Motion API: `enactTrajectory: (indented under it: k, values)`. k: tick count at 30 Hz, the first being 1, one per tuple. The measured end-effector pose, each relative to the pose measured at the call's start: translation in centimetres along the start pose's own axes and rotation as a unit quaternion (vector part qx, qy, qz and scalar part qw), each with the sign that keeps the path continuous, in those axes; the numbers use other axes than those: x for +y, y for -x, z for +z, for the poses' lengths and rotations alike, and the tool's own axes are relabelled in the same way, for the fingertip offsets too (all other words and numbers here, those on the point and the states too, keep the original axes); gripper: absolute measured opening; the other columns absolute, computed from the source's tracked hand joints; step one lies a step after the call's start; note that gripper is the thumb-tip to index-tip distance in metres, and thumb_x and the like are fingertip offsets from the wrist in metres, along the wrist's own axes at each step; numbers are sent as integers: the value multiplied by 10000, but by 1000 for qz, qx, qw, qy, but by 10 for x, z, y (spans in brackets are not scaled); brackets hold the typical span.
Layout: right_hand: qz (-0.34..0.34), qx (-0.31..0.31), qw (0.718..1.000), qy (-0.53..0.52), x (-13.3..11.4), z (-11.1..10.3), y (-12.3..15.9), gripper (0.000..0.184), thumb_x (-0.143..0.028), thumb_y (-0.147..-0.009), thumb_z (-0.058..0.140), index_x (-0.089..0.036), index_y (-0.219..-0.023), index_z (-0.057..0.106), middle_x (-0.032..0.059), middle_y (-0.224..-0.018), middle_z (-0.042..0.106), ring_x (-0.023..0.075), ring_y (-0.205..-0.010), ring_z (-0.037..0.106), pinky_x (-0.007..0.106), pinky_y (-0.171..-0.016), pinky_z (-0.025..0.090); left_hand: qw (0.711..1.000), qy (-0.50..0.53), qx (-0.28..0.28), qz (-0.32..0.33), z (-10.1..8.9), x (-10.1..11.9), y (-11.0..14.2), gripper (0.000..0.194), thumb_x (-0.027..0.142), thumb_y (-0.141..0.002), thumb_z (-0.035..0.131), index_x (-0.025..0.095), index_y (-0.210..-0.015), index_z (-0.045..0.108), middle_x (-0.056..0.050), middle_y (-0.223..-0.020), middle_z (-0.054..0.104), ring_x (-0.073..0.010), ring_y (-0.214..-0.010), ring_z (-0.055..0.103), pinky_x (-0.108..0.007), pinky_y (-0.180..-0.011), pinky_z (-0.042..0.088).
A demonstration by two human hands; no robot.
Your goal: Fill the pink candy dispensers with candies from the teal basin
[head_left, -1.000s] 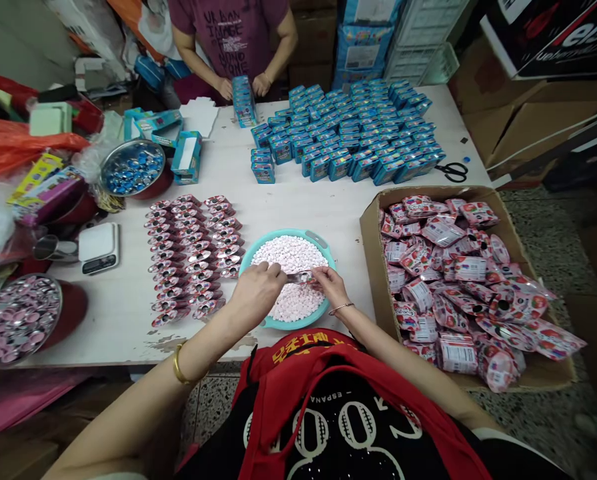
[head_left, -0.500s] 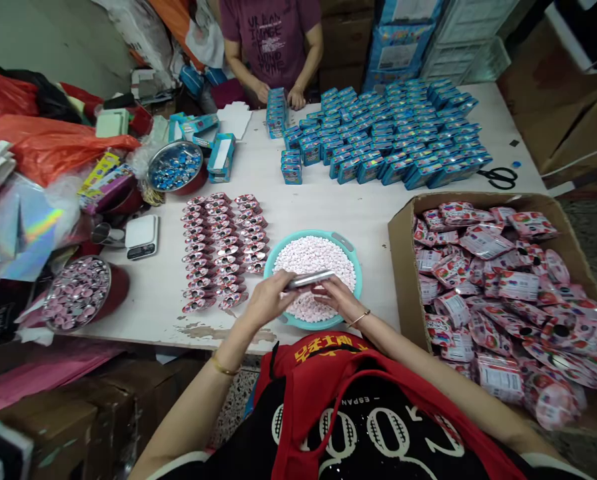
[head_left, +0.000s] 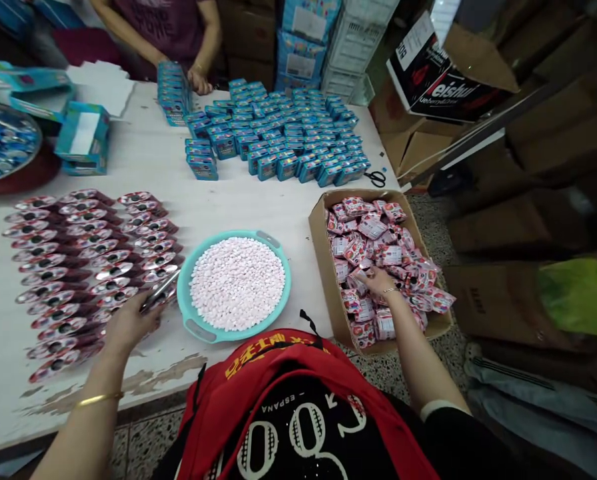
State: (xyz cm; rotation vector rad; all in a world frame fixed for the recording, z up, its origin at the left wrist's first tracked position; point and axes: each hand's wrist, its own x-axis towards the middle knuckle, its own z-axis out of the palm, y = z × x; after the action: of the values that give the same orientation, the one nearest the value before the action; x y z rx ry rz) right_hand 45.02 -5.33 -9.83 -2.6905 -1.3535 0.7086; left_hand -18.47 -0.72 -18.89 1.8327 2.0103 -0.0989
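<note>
My left hand (head_left: pixel 131 323) is closed around a slim, shiny silver thing (head_left: pixel 159 290); its exact kind I cannot make out. It is held between the rows of upright red-and-pink pouches (head_left: pixel 56 310) and the turquoise basin (head_left: pixel 206 330), near the basin's left rim. Small pale pink candies (head_left: pixel 238 283) fill that basin. My right hand (head_left: pixel 378 281) reaches into the cardboard box (head_left: pixel 323 267) on the right, its fingers closed on a red-and-pink pouch (head_left: pixel 359 277) among many others lying loose there.
Rows of small blue boxes (head_left: pixel 288 137) stand at the back of the table, with black scissors (head_left: pixel 376 178) at their right. A co-worker's hands (head_left: pixel 198 79) rest by a blue stack across the table. A red bowl (head_left: pixel 16 180) of blue-wrapped pieces is at far left.
My hands have parted from above the basin. The left moved left with the silver thing; the right moved into the box of pouches. The view has turned right.
</note>
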Motion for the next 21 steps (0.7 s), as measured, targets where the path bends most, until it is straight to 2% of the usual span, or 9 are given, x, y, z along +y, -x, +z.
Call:
enactTrajectory:
  k: [3,5,7,9,12,14,16,19,21]
  values:
    - [-1,-58,995,79,0,14,2,643,-599,-546,754,-141,-983,638,215,-1113,653,360,-1046,604,433,-854,458,1000,-13,10,-2,9,17,-2,476,500,-855,476,259,-1265,471,-49,-1266,556,-257,-1043,564,-329,-772,468]
    - [-8,-49,995,86,-3,18,5,633,-603,-544,751,-144,-962,626,219,-1090,658,354,-1019,612,430,-841,460,998,-20,47,-22,7,29,3,575,541,-839,484,223,-1317,452,-103,-1294,523,-294,-1032,568,-371,-759,475]
    - [-9,-9,1000,23,-8,15,10,582,-593,-572,731,-162,-944,609,179,-986,685,322,-929,634,424,-800,475,995,-10,89,-38,0,39,12,631,570,-828,488,188,-1330,466,-143,-1246,548,-317,-1007,580,-399,-755,477]
    - [-24,42,991,-126,-16,7,18,550,-559,-584,732,-189,-965,588,113,-899,695,278,-848,642,414,-772,492,993,22,111,-22,-10,46,23,577,541,-858,449,169,-1294,514,-153,-1175,593,-311,-999,592,-398,-775,477]
    - [-68,39,911,-405,-39,-7,40,560,-469,-548,782,-243,-1017,578,37,-917,694,233,-864,648,407,-811,506,993,64,86,55,-29,54,37,464,484,-897,393,209,-1231,563,-106,-1143,635,-269,-1020,604,-354,-820,473]
    - [-72,-47,842,-533,-63,-14,58,560,-475,-546,785,-261,-1029,597,39,-964,697,250,-937,654,440,-836,503,991,75,41,107,-40,60,46,429,494,-892,413,244,-1200,577,-69,-1136,652,-243,-1016,612,-323,-835,471]
    - [-65,-141,783,-602,-89,-15,76,590,-592,-574,730,-238,-1033,619,94,-1008,698,305,-1005,648,488,-812,505,988,63,-10,144,-45,71,53,389,492,-888,434,265,-1157,600,-55,-1116,667,-237,-1011,615,-316,-839,468]
    - [-41,-234,739,-631,-125,-4,95,704,-736,-610,614,-193,-1060,626,166,-1082,681,361,-1045,636,513,-752,522,984,3,-78,162,-34,94,60,294,428,-889,458,253,-1040,639,-75,-1052,680,-260,-982,619,-340,-801,467]
    - [-22,-279,732,-621,-141,11,101,648,-660,-622,669,-221,-1095,609,135,-1127,674,334,-1026,651,495,-756,539,985,-17,-101,142,-15,113,57,235,364,-885,475,223,-988,632,-96,-1003,677,-264,-949,623,-345,-771,465]
